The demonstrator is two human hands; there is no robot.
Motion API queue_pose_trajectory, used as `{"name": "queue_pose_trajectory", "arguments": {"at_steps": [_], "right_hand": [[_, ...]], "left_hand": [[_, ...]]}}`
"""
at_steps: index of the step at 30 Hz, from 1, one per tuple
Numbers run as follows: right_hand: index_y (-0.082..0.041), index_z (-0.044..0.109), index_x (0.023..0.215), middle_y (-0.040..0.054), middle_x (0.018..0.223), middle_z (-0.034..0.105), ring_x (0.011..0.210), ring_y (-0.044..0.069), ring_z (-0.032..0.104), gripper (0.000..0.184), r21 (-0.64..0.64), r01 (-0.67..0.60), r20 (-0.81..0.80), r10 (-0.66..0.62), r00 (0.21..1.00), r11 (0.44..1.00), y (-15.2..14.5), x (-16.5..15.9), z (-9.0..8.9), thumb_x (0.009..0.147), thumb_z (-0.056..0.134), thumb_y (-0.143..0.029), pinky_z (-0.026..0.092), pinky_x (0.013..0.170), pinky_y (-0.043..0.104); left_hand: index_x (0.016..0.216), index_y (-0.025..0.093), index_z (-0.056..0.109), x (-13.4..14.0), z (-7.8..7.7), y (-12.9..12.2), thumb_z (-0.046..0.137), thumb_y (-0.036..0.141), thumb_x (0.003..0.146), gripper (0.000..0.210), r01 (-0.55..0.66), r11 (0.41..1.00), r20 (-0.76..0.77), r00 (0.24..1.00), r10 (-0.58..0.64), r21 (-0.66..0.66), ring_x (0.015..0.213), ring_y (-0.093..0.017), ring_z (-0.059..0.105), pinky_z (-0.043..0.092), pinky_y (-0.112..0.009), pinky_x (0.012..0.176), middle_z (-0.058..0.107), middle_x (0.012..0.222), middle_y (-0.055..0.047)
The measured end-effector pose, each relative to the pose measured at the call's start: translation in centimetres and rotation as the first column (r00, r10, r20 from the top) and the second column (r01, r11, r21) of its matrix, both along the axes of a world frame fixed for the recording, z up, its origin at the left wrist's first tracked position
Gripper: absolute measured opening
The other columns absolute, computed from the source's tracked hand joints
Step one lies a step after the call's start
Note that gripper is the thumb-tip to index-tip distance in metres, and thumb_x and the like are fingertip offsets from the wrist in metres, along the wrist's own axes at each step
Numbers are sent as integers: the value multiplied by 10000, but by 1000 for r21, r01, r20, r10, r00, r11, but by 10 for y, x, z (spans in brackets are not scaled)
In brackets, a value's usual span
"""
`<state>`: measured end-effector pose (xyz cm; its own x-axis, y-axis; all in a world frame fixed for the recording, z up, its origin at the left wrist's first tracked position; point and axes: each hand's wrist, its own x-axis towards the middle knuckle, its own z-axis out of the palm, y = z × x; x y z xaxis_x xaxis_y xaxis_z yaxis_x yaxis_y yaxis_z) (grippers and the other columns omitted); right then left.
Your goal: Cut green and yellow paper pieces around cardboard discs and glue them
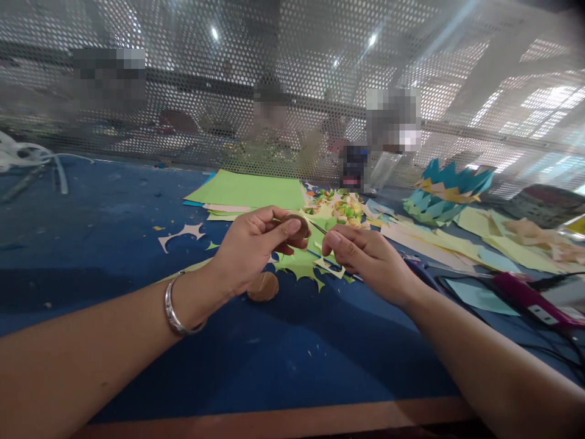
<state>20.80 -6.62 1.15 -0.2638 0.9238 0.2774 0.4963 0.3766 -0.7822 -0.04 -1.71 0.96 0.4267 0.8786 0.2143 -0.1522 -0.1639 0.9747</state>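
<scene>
Pinching a brown circle (301,227) with the closed-up left hand (262,235), just left of the right hand (368,251). Holding a thin dark stick (319,227) in that right hand, also closed, slanting left and far toward the circle. Cannot tell if touching it.

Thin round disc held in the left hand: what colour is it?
The thin round disc is brown; the head view shows it.
</scene>
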Motion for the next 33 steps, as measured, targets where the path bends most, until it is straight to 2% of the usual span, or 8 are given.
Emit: {"name": "queue_pose_trajectory", "arguments": {"at_steps": [8, 17, 24, 33], "right_hand": [[-177, 584, 788, -71, 584, 312, 491, 77, 271, 485, -10, 7, 4, -7, 1000, 1000, 1, 2, -1, 986, 439, -596, 221, 472, 249], [-182, 544, 767, -62, 593, 354, 494, 69, 304, 455, 9, -19, 29, 19, 999, 1000, 0, 0, 1, 1000, 444, -560, 222, 470, 242], [-187, 522, 719, -44, 628, 408, 545, 84, 377, 437, 75, -34, 85, 27, 996, 997, -2, -1, 5, 1009, 457, -507, 290, 512, 250], [-188, 508, 699, -42, 640, 411, 564, 87, 385, 421, 116, -47, 104, 35, 994, 992, -3, -1, 7, 1018, 462, -458, 295, 529, 255]], "left_hand": [[916, 190, 692, 1, 1, -1, 730, 378, 843, 206, -15, 999, 11, 1000, 14, 30, 797, -159, 711, 509, -257, 681, 756, 862, -36], [934, 160, 710, 2, -1, -6, 718, 368, 861, 220, 98, 995, -39, 994, -98, 3, 792, -138, 711, 504, -216, 659, 758, 870, -42], [929, 157, 710, 4, 0, -9, 709, 353, 866, 206, 143, 989, -86, 986, -145, -30, 759, -142, 710, 507, -233, 665, 755, 797, -31], [919, 157, 707, 3, -2, -8, 711, 336, 870, 186, 163, 986, -71, 984, -164, -26, 757, -129, 702, 483, -214, 641, 744, 780, -15]]}}
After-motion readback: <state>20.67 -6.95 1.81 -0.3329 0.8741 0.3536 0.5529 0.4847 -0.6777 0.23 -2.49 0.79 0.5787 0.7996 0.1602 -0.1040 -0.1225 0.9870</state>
